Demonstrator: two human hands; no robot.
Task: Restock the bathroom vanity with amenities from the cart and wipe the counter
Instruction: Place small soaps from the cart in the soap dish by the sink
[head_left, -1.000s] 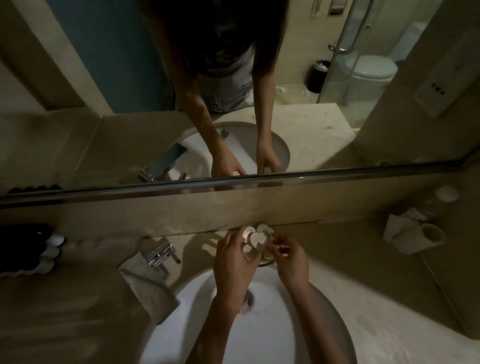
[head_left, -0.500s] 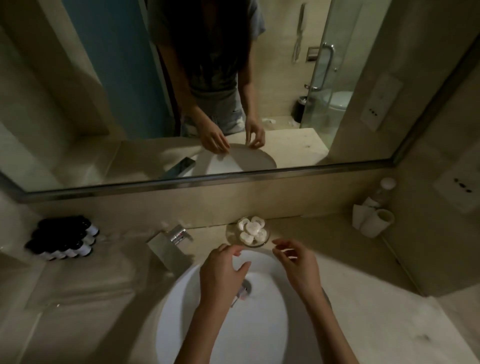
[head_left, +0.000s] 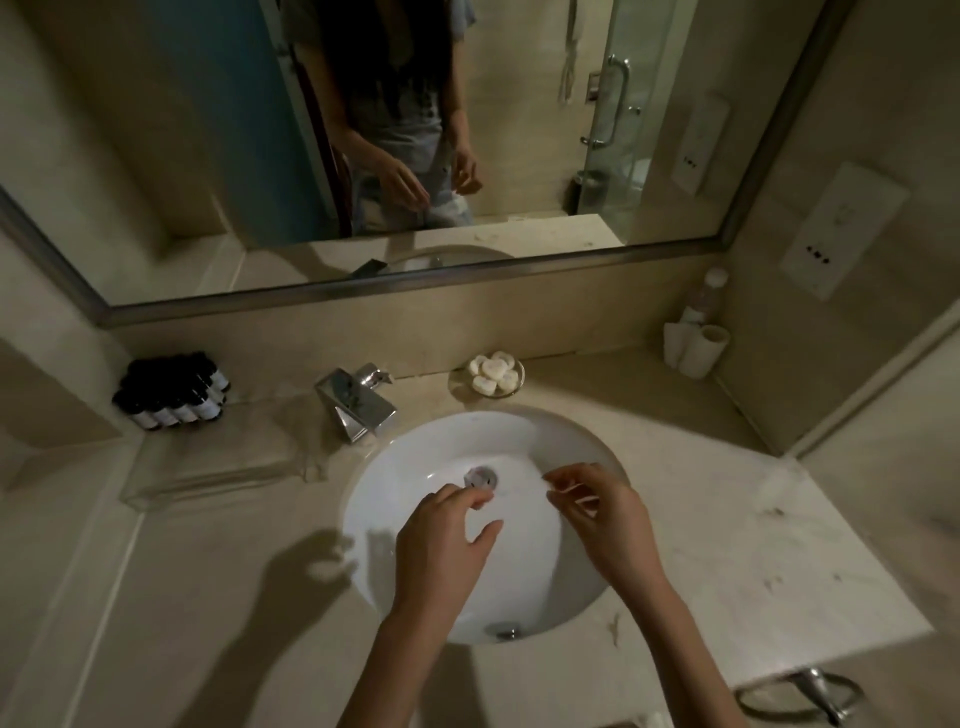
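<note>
Hands above the white sink (head_left: 415, 467), left hand (head_left: 441, 540) just beside right hand (head_left: 602, 519), fingers of both loosely curled and slack, gripping nothing, the drain (head_left: 482, 477) just past the left fingertips. Beyond both hands, against the back wall, a glass dish of heart-shaped soaps (head_left: 491, 375); faucet (head_left: 358, 402) ahead and left of the left hand, cluster of dark bottles (head_left: 174, 389) farther left. Ahead and right of the right hand, well apart, two white cups (head_left: 696, 345) and a clear bottle (head_left: 707, 296); towel ring (head_left: 800, 699) near the right forearm, below the counter (head_left: 727, 545) edge.
</note>
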